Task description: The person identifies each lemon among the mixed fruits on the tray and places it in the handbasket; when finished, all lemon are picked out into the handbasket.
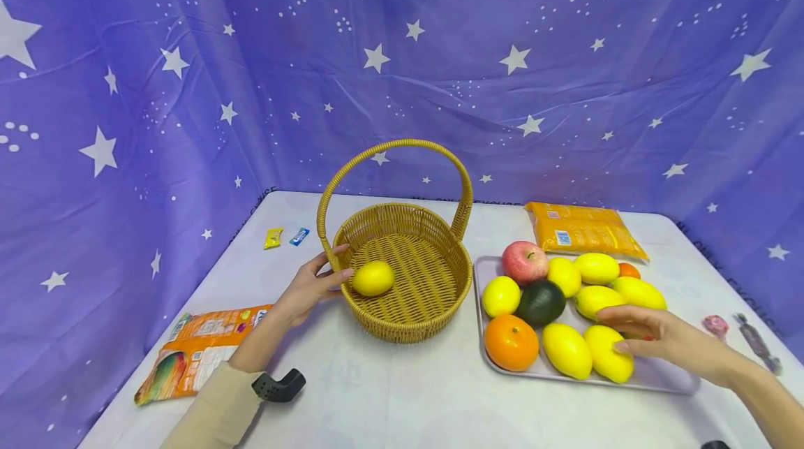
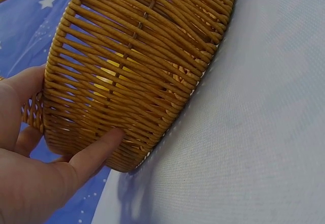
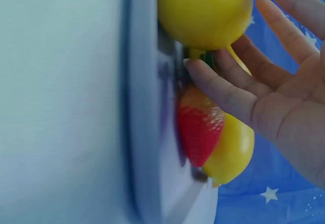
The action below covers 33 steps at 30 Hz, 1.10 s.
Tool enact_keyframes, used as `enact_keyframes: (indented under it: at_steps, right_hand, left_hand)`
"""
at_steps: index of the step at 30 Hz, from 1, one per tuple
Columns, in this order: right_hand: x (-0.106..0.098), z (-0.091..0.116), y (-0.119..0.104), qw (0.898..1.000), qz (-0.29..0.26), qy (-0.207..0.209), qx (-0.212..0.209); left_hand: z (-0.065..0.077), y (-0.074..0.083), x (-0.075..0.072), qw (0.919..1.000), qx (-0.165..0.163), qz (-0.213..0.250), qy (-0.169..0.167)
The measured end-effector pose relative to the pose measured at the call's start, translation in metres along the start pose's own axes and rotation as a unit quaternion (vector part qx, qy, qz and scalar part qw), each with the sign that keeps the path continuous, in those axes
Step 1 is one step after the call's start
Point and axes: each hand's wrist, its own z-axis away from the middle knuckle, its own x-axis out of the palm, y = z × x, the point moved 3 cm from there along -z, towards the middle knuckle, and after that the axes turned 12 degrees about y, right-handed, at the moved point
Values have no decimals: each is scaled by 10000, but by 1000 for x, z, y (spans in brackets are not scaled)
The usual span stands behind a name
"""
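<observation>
A round wicker basket [image 1: 405, 329] with a tall arched handle stands mid-table, holding one lemon [image 1: 373, 278]. My left hand [image 1: 312, 290] holds the basket's left side, digits at the rim and against the outer weave [image 2: 127, 71]. Over the right part of a tray [image 1: 659, 380], my right hand [image 1: 668, 341] reaches in with fingers spread, close to a front lemon [image 1: 608, 355]. The right wrist view shows these fingers around the lemon's [image 3: 205, 10] lower side, not closed on it. Below them lies a red strawberry [image 3: 200, 132], mostly hidden by the hand in the head view.
Also on the tray are several lemons [image 1: 567, 351], an apple [image 1: 524, 263], an avocado [image 1: 541, 302] and an orange [image 1: 511, 342]. Orange bags lie behind the tray [image 1: 584, 231] and at left [image 1: 201, 344]. Small wrapped candies [image 1: 273, 238] dot both table sides.
</observation>
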Motion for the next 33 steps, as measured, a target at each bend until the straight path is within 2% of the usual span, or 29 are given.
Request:
enact_keyframes:
  at_steps: [6,10,13,16,23,26,28,33]
  right_hand:
    - [5,6,10,9972,643,353,142]
    - [9,8,9,9847,1591,682,-210]
    - [10,8,8,9749,2022,837,-401]
    - [9,8,8,9762,1956,874,-341]
    - [-4,5,-4,9859,1233,1096,278]
    - [-8,-2,-19,9880,933,1218,186]
    - [-8,-10,-31,9868,929,1325,6]
    - [5,-38,-61,9845,864,1471,-405]
  left_hand:
    - [0,-1,1,10000,20,54,-21]
    - [0,-2,2,9999,7,148,-28]
    - [0,-2,2,9998,-11,176,-19]
    - [0,-1,2,9999,-19,170,-7]
    - [1,2,2,9998,-29,173,-10]
    - [1,2,1,9998,-19,177,0]
    - [1,1,1,9999,-17,167,8]
    - [0,0,1,9999,-33,120,28]
